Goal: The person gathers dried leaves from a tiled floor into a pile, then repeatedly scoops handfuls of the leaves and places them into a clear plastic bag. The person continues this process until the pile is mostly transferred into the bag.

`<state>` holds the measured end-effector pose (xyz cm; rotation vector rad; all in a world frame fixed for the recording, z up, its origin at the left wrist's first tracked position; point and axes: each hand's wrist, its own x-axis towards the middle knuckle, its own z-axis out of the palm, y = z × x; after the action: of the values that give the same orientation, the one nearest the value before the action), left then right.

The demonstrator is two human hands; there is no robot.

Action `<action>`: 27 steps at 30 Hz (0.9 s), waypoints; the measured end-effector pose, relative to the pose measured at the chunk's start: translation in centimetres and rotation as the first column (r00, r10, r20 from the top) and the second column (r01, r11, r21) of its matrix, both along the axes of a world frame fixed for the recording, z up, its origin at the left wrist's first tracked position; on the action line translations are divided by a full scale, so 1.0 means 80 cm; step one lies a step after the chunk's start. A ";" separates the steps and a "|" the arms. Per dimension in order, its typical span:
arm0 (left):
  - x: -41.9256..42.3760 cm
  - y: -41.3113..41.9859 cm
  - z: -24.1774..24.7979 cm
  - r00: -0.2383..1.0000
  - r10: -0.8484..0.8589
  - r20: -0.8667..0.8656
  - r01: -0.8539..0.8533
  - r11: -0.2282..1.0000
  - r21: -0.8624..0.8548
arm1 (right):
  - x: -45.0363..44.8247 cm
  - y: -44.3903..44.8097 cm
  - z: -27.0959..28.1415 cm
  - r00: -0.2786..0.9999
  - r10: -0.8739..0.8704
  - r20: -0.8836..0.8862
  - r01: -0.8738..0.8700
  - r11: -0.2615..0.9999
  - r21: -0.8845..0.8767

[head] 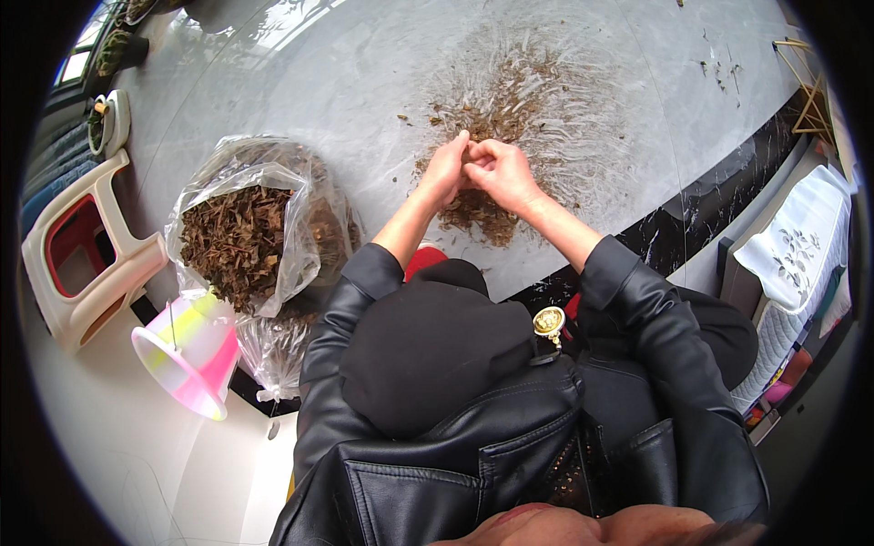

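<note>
Close together in front of my knees, my left hand (445, 169) and my right hand (502, 172) meet at the fingertips. Both have bent fingers, and whether a small piece lies between them cannot be made out. Below and around them, a pile of brown dried leaf crumbs (481, 217) lies on the grey floor, with more crumbs (519, 89) streaked out beyond it. To the left stands an open clear plastic bag (304, 181), full of brown dried leaves (235, 242).
A white, pink and yellow plastic bucket (188, 355) lies tilted at the left, near a knotted clear bag (276, 348). Behind it is a cream plastic stool (136, 256). A sofa with a white cover (785, 239) stands at the right. A black marble strip (710, 184) crosses the floor.
</note>
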<state>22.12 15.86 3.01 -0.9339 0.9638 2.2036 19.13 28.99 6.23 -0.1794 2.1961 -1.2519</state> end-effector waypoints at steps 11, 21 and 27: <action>0.027 -0.040 -0.020 0.988 0.146 0.054 -0.154 0.962 0.225 | 0.010 0.059 -0.015 0.870 0.338 -0.358 -0.211 0.913 0.349; 0.061 -0.039 -0.011 0.987 0.127 0.101 -0.149 0.956 0.253 | 0.015 0.059 -0.039 0.729 0.583 -0.358 -0.361 0.772 0.523; 0.067 -0.027 -0.011 0.991 0.097 0.093 -0.116 0.966 0.232 | 0.010 0.066 -0.032 0.850 0.361 -0.384 -0.147 0.862 0.486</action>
<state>27.49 13.67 2.12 -0.9733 0.6084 2.2890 19.91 34.28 3.66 -0.6281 2.6864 -0.5643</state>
